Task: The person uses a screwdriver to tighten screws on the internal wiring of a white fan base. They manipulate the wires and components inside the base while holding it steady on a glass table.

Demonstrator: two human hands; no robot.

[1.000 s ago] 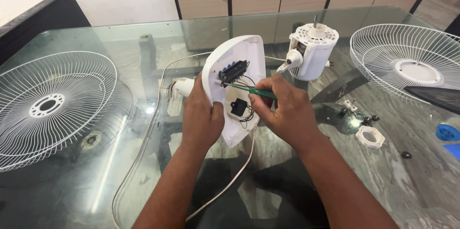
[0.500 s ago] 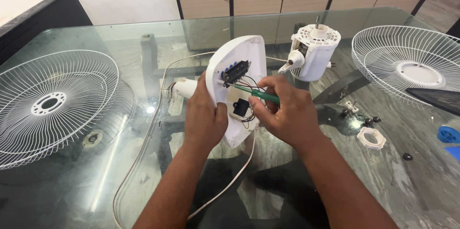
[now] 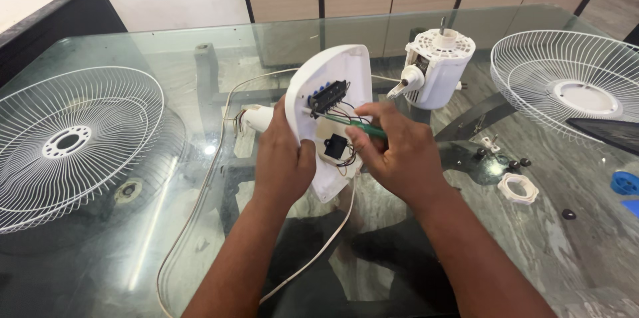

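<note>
White plastic housing, rounded-triangle shell, smooth and glossy, held upright and tilted over the glass table, open inner side toward the camera. Left hand grips its left edge, fingers wrapped behind, thumb pressed on the rim. Right hand, just right of the housing, has fingers closed round a green-handled screwdriver, tip pointing in near the black switch block. Thin wires run from that block to a smaller black part lower in the housing.

Risks, as judged: tip sits v. close to the wires; a slip could nick insulation or pull a lead. Housing is held by one hand only, so it could twist under driver pressure. Loose screws and a white ring nut, well right of the housing, could roll on the slick glass. Cord, trailing left of and below the housing, could snag.

Round wire grilles lie far left and far right of the housing; ribbed white motor stands behind-right.
</note>
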